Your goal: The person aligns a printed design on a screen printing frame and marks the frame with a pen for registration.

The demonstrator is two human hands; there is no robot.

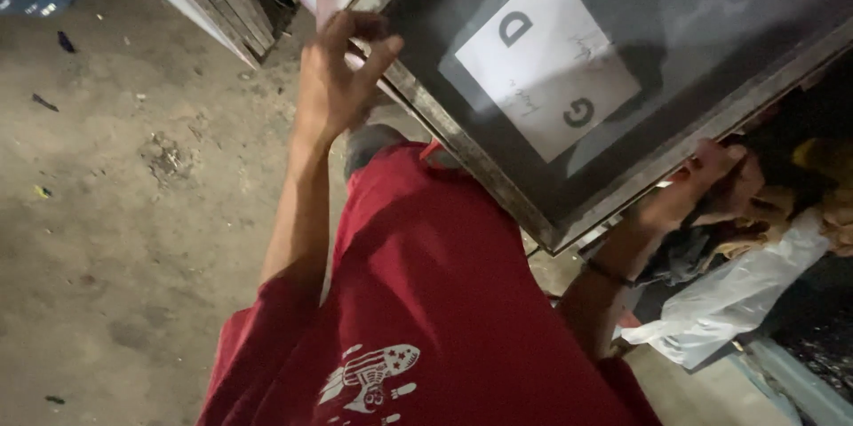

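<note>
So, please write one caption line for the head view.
Left hand and right hand grip a dark framed screen above red shirt.

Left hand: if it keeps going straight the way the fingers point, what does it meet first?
The left hand already grips the corner of the dark framed screen, fingers pointing up and right. Straight on, it would likely slide onto the screen's dark mesh, then the white paper sheet. Depth is unclear.

A large dark screen-printing frame with a worn metal border [622, 79] is held tilted in the air, a white paper sheet [546, 62] stuck flat on its grey mesh.
</note>
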